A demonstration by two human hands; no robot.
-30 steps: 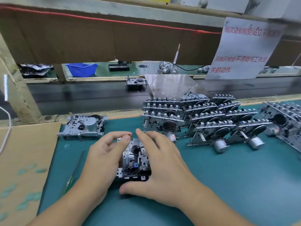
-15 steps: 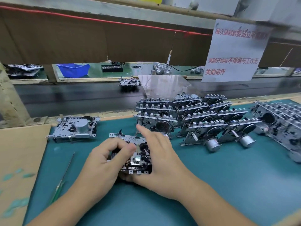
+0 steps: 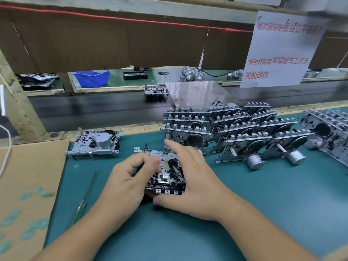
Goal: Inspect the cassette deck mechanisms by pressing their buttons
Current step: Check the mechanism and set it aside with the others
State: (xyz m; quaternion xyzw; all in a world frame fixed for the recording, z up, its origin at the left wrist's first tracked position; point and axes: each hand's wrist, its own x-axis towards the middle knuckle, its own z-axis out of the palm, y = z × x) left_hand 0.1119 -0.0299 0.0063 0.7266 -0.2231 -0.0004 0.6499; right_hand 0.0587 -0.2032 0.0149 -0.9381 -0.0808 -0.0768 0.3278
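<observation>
Now the deck (image 3: 165, 174) sits tipped up off the mat (image 3: 263, 204) at centre, its button row at 6 o'clock facing the person; a second ago it lay flatter and further in. Left hand (image 3: 130, 178) has curled tighter, fingers and thumb gripping the deck's 9 o'clock edge. Right hand (image 3: 190, 178) grasps the 3 o'clock side, index stretched to 12, thumb tucked under the button row. That reads as bracing for a press, which I'd say is about to begin. One loose deck (image 3: 98, 143) waits at 10 o'clock, the stack (image 3: 226, 130) at 1 o'clock, a screwdriver (image 3: 84, 196) at 8.
</observation>
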